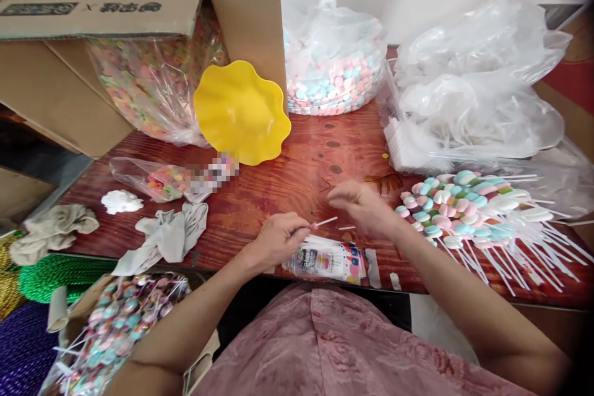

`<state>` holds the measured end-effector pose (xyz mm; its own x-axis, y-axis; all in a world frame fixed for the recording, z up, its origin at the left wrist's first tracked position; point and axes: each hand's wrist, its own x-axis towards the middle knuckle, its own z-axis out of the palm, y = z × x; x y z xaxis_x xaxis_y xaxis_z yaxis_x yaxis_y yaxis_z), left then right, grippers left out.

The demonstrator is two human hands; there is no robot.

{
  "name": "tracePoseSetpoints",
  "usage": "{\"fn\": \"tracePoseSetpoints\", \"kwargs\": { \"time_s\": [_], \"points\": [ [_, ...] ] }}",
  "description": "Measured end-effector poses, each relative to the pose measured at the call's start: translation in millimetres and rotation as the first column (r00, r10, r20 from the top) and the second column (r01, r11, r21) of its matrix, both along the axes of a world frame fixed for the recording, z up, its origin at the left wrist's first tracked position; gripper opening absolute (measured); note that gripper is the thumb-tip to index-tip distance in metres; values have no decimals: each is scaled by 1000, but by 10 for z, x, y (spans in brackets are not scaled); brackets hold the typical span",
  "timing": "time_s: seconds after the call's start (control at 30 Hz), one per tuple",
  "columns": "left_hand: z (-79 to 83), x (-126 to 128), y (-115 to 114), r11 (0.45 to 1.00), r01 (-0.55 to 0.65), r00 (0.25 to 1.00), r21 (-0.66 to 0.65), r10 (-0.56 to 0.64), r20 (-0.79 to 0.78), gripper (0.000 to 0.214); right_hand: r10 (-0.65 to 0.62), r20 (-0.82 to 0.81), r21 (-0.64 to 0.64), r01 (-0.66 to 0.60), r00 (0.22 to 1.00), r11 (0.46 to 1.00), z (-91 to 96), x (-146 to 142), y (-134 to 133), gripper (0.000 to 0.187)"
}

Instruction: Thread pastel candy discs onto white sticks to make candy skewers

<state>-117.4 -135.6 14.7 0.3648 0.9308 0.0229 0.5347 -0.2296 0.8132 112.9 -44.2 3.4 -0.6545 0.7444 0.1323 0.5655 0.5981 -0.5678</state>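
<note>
I pinch a thin white stick in my left hand, thumb and forefinger closed on its near end, close to the front edge of the desk. My right hand hovers just past the stick's far tip, fingers curled loosely; I cannot tell whether they hold a sweet.

To do this well, I judge I should keep the stick level and steady, gripped low so it does not flex, and bring the right hand straight along its line rather than from the side. A skewed push would likely bend so slim a stick.

The stick is pale, very thin and straight, with a small pinkish bit at the end nearest my left fingers. It lies just above a pile of printed wrappers at the front edge.

Toward the right edge lies a heap of finished skewers, pink, blue and white sweets threaded on the same sticks. A yellow wavy bowl leans at the back, beside a bag of pastel sweets.
</note>
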Motion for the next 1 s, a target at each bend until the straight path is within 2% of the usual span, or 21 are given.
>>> {"fn": "tracePoseSetpoints", "kwargs": {
  "time_s": [0.07,0.17,0.27,0.37,0.47,0.53,0.6,0.7,0.8,0.87,0.93,1.0],
  "points": [
    [-10,-31,45,982,-119,962,-148,151,227,22,-107,200,183,70,974,981,32,55,286,17],
    [9,-43,91,869,-213,777,-447,428,461,25,-71,386,242,-27,920,970,6,17,552,15],
    [39,-39,123,747,-199,582,-635,611,537,35,-21,416,227,-82,909,970,-67,-99,634,15],
    [51,-42,147,710,-203,506,-675,666,548,38,-32,426,240,-79,904,968,-82,-163,597,15],
    [45,-4,143,716,-199,488,-669,665,566,35,-31,392,256,-76,920,964,-1,-169,404,16],
    [40,74,117,752,-192,495,-630,629,600,30,3,299,287,-93,954,954,70,-183,173,17],
    [36,186,81,805,-188,524,-563,567,635,24,50,115,353,-88,992,931,117,-212,-103,16],
    [28,352,40,874,-187,619,-448,459,637,21,29,-126,383,22,992,923,105,-239,-461,16],
    [20,430,21,928,-198,716,-316,357,600,17,-54,-263,283,130,963,950,26,-217,-642,13],
    [25,432,4,941,-185,742,-283,323,588,15,-67,-323,214,142,944,966,-16,-184,-687,10],
    [35,415,-17,918,-161,725,-363,359,588,17,-43,-353,127,93,935,988,-25,-145,-710,9],
    [45,396,-32,866,-146,673,-478,441,594,22,-20,-362,2,22,932,1000,-4,-104,-726,14]
  ]
}}
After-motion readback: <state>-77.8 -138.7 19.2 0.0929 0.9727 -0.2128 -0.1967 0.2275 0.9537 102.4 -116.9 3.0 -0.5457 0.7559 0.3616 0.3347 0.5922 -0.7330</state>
